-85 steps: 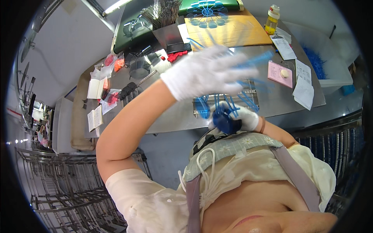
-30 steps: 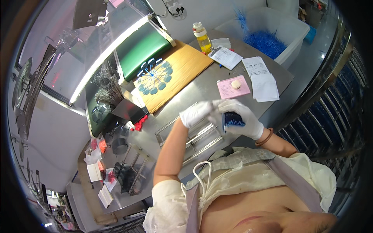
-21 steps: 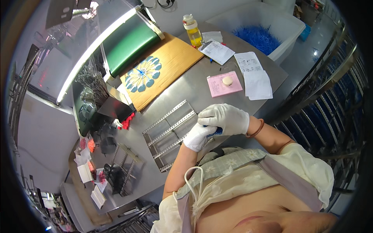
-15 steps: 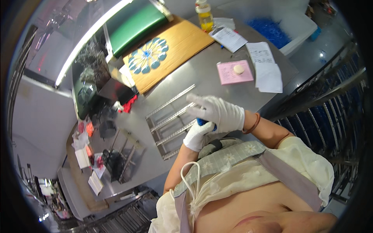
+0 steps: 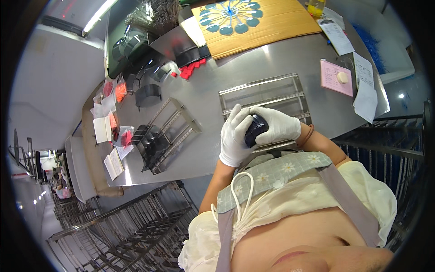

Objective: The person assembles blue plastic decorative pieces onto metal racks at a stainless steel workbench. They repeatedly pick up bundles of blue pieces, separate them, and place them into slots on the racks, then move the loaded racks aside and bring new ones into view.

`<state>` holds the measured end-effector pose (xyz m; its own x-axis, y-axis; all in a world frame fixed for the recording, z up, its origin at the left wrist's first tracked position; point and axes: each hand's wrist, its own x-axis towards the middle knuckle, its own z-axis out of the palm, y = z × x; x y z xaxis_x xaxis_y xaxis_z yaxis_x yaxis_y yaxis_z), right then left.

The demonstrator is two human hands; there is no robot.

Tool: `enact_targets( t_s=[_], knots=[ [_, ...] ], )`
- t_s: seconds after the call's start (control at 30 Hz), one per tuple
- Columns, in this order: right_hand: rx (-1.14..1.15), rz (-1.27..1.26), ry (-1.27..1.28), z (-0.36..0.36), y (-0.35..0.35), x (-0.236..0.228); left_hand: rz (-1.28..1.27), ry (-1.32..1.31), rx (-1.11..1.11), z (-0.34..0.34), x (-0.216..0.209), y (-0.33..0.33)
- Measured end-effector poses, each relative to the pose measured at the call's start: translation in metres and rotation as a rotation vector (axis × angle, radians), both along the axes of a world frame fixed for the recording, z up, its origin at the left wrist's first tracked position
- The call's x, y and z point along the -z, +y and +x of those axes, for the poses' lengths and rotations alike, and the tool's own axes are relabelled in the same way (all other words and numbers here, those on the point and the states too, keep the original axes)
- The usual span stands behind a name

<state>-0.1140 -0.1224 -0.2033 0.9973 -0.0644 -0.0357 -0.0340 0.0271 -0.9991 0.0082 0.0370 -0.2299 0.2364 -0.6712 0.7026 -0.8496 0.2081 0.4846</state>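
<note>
Dark stack [image 5: 256, 130] now in fuller view between both hands [image 5: 234, 138]

The light is bright and rather white; a tube lamp [image 5: 99, 17] shines at the upper left. The metal surface [image 5: 199, 104] gives soft glare, while the rack [image 5: 131, 222] at lower left is dimmer. Straight edges bend near the dark, round rim.

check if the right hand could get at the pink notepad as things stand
Probably yes, once free: the right hand and left hand hold the dark stack between them. The pink notepad lies ahead and to the right, with nothing tall seen in between; a round cream thing rests on it.
</note>
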Motion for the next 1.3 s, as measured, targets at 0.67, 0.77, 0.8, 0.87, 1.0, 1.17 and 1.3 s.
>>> enact_targets(
  t_s=[0.67, 0.77, 0.8, 0.87, 1.0, 1.17, 1.3],
  knots=[
    [0.422, -0.038, -0.08, 0.152, -0.035, 0.087, 0.164, 0.243, -0.075, 0.041, 0.092, 0.038],
    [0.419, 0.026, -0.022, 0.156, -0.028, 0.088, 0.128, 0.229, -0.099, 0.039, 0.099, 0.036],
    [0.432, 0.041, -0.019, 0.158, -0.026, 0.087, 0.129, 0.228, -0.098, 0.039, 0.1, 0.036],
    [0.43, -0.019, 0.044, 0.163, -0.02, 0.084, 0.131, 0.225, -0.099, 0.04, 0.1, 0.036],
    [0.423, -0.612, -0.236, 0.168, -0.008, 0.076, 0.154, 0.223, -0.098, 0.04, 0.098, 0.038],
    [0.403, -0.711, -0.092, 0.152, -0.017, 0.061, 0.155, 0.209, -0.123, 0.037, 0.098, 0.037],
    [0.366, -0.714, -0.027, 0.123, -0.043, 0.058, 0.136, 0.216, -0.126, 0.035, 0.1, 0.035]
  ],
)
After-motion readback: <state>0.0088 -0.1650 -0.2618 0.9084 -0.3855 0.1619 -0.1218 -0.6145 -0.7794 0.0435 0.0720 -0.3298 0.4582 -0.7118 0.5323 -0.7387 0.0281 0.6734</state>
